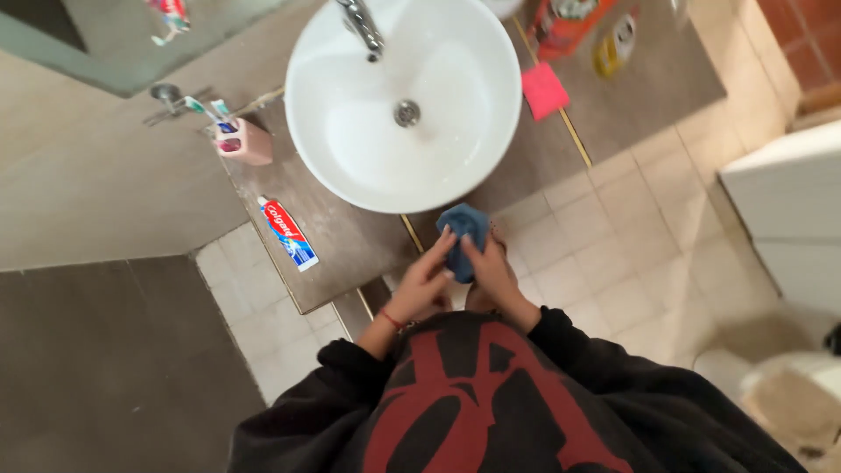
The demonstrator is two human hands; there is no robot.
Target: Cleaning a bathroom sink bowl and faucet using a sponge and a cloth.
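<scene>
Both of my hands hold a bunched blue cloth (463,229) just in front of the round white basin (350,158), over the counter's front edge. My left hand (427,278) grips the cloth from the left side with fingers curled onto it. My right hand (495,273) presses it from the right. A thin red band sits on my left wrist. Dark sleeves with a red pattern cover my arms.
A chrome tap (362,24) hangs over the basin, drain (406,112) at its middle. On the brown counter (350,241) lie a toothpaste tube (288,233), a pink toothbrush holder (244,140), a pink sponge (544,89) and bottles (587,31). Tiled floor and a white unit (788,210) lie to the right.
</scene>
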